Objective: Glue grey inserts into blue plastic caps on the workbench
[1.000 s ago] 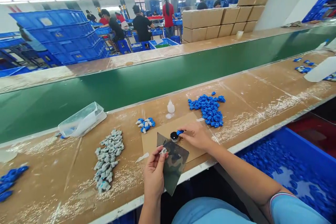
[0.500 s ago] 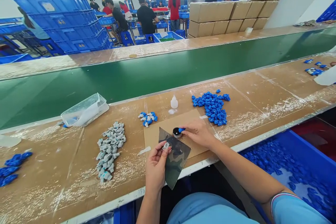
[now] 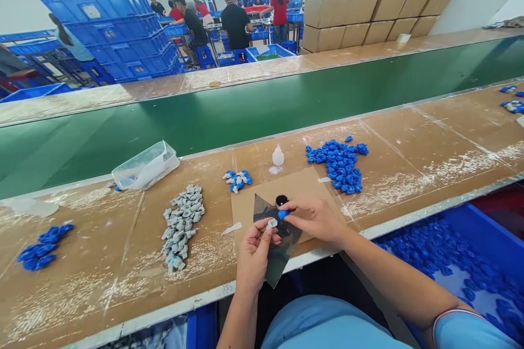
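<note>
Between the thumb and fingers of my left hand (image 3: 254, 251) is a small grey-white plastic part (image 3: 272, 223). My right hand (image 3: 317, 219) pinches a small blue part (image 3: 282, 214), held just to the right of the grey one and apart from it. Both hands are over a dark patterned sheet (image 3: 282, 251) lying on a piece of cardboard (image 3: 245, 212). Just beyond my right fingertips stands a small round pot (image 3: 281, 200) with black contents. Grey-white parts (image 3: 182, 226) lie heaped on the left, and blue parts (image 3: 339, 166) are piled on the right.
A white squeeze bottle (image 3: 278, 156) stands behind the cardboard, near a cluster of joined blue-and-white pieces (image 3: 237, 180). A clear plastic tub (image 3: 146, 166) sits by the green conveyor belt (image 3: 204, 125). At lower right is a blue bin (image 3: 483, 240) of blue parts. People work in the background.
My right hand has drawn the blue part back from the black pot toward the grey part in my left hand. The whole view has shifted slightly.
</note>
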Demonstrator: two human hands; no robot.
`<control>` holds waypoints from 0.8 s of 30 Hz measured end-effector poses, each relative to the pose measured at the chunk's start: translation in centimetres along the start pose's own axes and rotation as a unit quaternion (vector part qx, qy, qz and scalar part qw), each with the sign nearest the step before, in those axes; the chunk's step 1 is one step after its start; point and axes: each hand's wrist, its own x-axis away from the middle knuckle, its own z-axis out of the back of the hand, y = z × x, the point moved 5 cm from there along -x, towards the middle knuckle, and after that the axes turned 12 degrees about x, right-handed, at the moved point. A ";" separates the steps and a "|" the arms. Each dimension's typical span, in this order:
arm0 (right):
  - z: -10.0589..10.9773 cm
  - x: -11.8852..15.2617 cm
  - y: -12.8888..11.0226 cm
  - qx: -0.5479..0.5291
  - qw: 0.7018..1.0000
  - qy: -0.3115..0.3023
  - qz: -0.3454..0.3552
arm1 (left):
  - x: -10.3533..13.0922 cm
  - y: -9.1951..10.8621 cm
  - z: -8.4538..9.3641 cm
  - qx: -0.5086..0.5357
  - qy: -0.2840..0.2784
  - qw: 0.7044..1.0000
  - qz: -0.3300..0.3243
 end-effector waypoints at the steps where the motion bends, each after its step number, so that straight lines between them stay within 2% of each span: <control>1: -0.3 0.1 -0.4 -0.006 1.000 -0.007 0.019 | 0.1 0.1 -0.2 -0.010 -0.010 1.000 -0.003; 5: -0.9 0.3 -1.0 -0.007 0.996 -0.030 0.082 | 0.5 0.3 -0.7 -0.061 -0.043 0.997 -0.014; 11: 0.1 0.4 -1.2 0.006 0.989 -0.062 0.131 | 0.8 1.7 -1.1 -0.156 -0.090 0.983 -0.019; 14: 0.5 0.5 -1.7 -0.002 0.985 -0.081 0.151 | 1.0 2.1 -1.5 -0.157 -0.099 0.982 0.005; 20: -0.4 1.5 -0.1 -0.059 0.996 -0.027 0.066 | 1.3 1.0 -1.3 -0.094 -0.058 0.994 0.014; 23: -1.9 3.6 0.3 -0.010 0.999 -0.023 0.028 | 2.1 -0.3 -1.4 -0.109 -0.026 0.992 0.059; 24: -2.5 4.2 0.5 0.023 0.999 -0.027 0.021 | 2.2 -0.3 -1.5 -0.103 0.002 0.994 0.045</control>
